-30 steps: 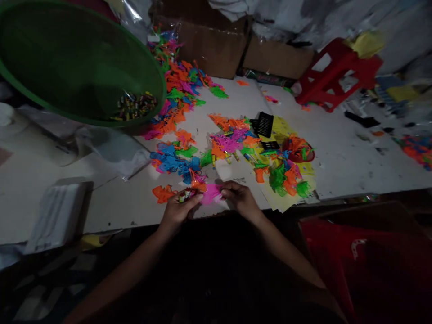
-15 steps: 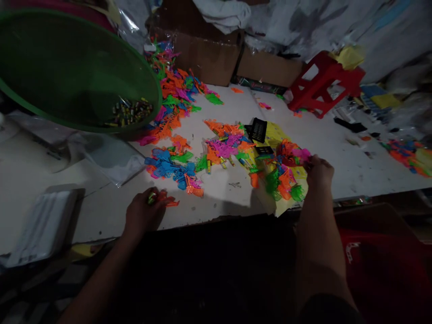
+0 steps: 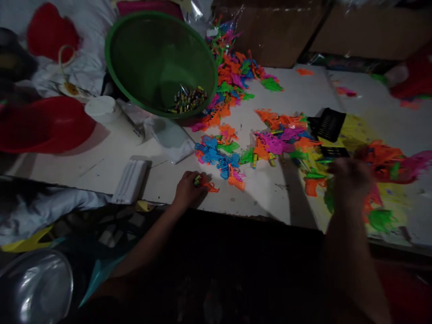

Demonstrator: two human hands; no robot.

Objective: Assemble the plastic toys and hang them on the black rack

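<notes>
My left hand [image 3: 189,189] rests at the table's front edge, its fingers closed on an orange toy gun [image 3: 211,186] with a small green-and-yellow piece by the fingertips. Just beyond it lies a cluster of blue toy guns [image 3: 216,154] mixed with pink and orange ones. My right hand [image 3: 354,182] is smeared by motion above a yellow sheet [image 3: 357,128], and its fingers cannot be made out. Around that hand are orange toy guns [image 3: 381,157], a green toy gun [image 3: 381,219] and black slotted plastic pieces [image 3: 331,125].
A green basin [image 3: 113,67] tilts at the back, small shiny cylinders [image 3: 189,100] inside. A large heap of coloured toy guns [image 3: 236,67] lies beside it, before a cardboard box [image 3: 270,36]. On the left are a white stack [image 3: 131,180], a white cylinder [image 3: 101,108] and a red basin [image 3: 64,121].
The view has swung left. My right hand has moved left from the pink and orange pieces toward the black slotted pieces. My left hand still holds the orange toy gun.
</notes>
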